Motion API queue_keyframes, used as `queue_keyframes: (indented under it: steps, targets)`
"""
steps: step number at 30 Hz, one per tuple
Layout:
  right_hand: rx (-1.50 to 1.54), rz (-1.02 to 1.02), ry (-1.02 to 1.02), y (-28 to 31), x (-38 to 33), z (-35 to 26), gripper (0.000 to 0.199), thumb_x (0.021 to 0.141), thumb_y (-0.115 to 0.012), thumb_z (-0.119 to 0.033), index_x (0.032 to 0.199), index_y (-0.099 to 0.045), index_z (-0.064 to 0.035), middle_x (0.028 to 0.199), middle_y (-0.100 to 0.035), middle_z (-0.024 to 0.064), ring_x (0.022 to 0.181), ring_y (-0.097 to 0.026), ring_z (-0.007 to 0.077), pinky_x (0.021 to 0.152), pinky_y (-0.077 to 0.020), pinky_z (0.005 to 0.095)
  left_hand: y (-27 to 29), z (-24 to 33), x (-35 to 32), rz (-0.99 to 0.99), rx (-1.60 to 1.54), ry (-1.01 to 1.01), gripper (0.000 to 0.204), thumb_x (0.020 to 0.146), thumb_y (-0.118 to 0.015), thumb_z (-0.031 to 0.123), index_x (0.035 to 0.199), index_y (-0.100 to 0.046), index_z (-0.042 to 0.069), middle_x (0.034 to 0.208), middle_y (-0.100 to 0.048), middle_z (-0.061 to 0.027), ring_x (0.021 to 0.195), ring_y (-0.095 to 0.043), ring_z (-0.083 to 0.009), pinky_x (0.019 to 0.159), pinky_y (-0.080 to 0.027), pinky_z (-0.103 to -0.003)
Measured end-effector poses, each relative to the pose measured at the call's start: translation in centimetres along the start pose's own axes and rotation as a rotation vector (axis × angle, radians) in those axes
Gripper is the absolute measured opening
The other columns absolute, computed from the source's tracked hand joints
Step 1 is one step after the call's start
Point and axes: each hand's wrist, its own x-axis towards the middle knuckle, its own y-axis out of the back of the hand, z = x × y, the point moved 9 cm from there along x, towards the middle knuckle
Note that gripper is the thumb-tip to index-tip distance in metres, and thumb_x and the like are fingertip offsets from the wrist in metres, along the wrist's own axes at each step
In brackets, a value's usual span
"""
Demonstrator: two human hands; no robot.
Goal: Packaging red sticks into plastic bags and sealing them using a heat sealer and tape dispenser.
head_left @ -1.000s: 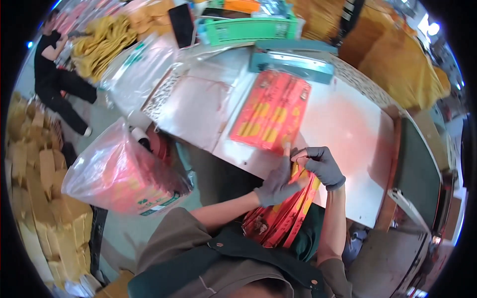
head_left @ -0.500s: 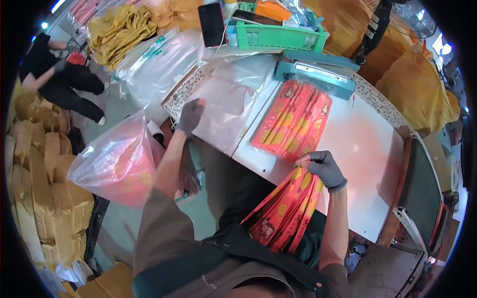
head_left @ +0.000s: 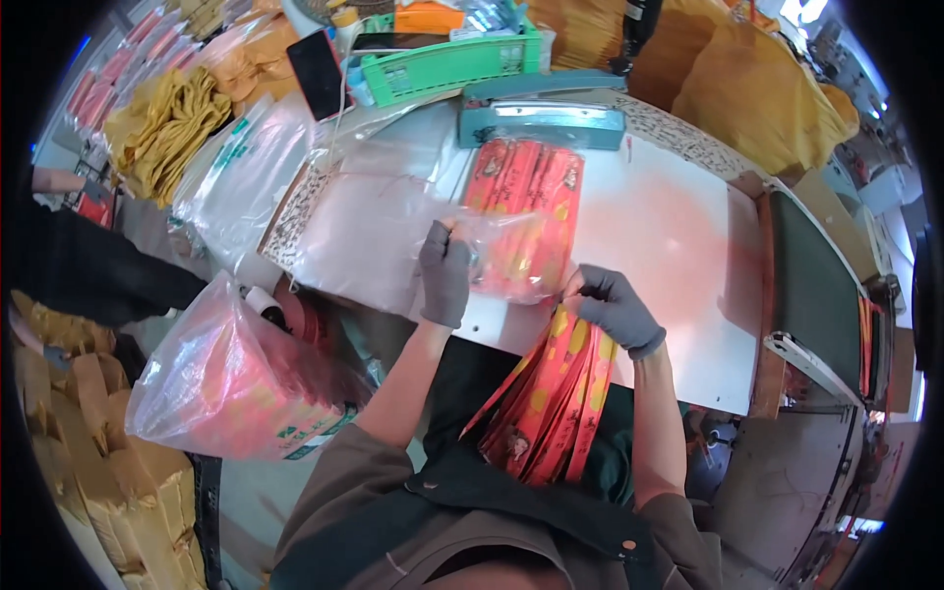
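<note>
My gloved right hand [head_left: 618, 310] pinches the top of a bundle of long red packets with yellow dots [head_left: 556, 398], which fans out downward over my lap in front of the table's edge. My left hand [head_left: 445, 275], also in a grey glove, is closed on a thin clear plastic bag [head_left: 492, 228]. The bag stretches to the right, over the lower part of a bagged stack of similar red packets [head_left: 526, 182] lying on the white tabletop [head_left: 669, 295]. Left of that stack lies a pile of clear bags [head_left: 359, 231].
Behind the stack stands a teal impulse sealer [head_left: 541, 123]. A green basket [head_left: 452, 69] and a phone [head_left: 319, 74] are at the back. A large clear bag of red goods [head_left: 246, 383] bulges at my left. Another person [head_left: 88, 261] is at the far left.
My left hand has moved right from the bag pile and now draws a clear bag toward the red stack. My right hand keeps hold of the bundle. The view has shifted.
</note>
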Motion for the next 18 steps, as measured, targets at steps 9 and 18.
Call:
queue_keyframes:
  steps: [9, 18]
  targets:
    - [0.386, 0.247, 0.333, 1.0, -0.4, 5.1, 0.087, 0.086, -0.063, -0.03, 0.147, -0.004, -0.0069, 0.135, -0.042, 0.0135, 0.123, -0.042, 0.0244, 0.104, -0.0328, 0.039, -3.4, -5.7, -5.7, -0.423, 0.981, -0.461, 0.018, 0.073, -0.068, 0.004, 0.082, -0.053, 0.005, 0.075, -0.055, -0.002, 0.068, -0.053, -0.014, 0.06, -0.046, -0.03]
    - [0.363, 0.4, 0.104, -6.3, -16.1, 8.2, 0.079, 0.087, -0.058, -0.034, 0.145, -0.013, -0.0041, 0.145, -0.028, 0.0124, 0.133, -0.027, 0.0211, 0.108, -0.0232, 0.0335, 0.3, -13.4, -12.8, -0.522, 1.067, -0.107, 0.022, 0.081, -0.068, 0.013, 0.094, -0.061, -0.002, 0.072, -0.057, -0.0069, 0.06, -0.048, -0.0152, 0.054, -0.041, -0.028]
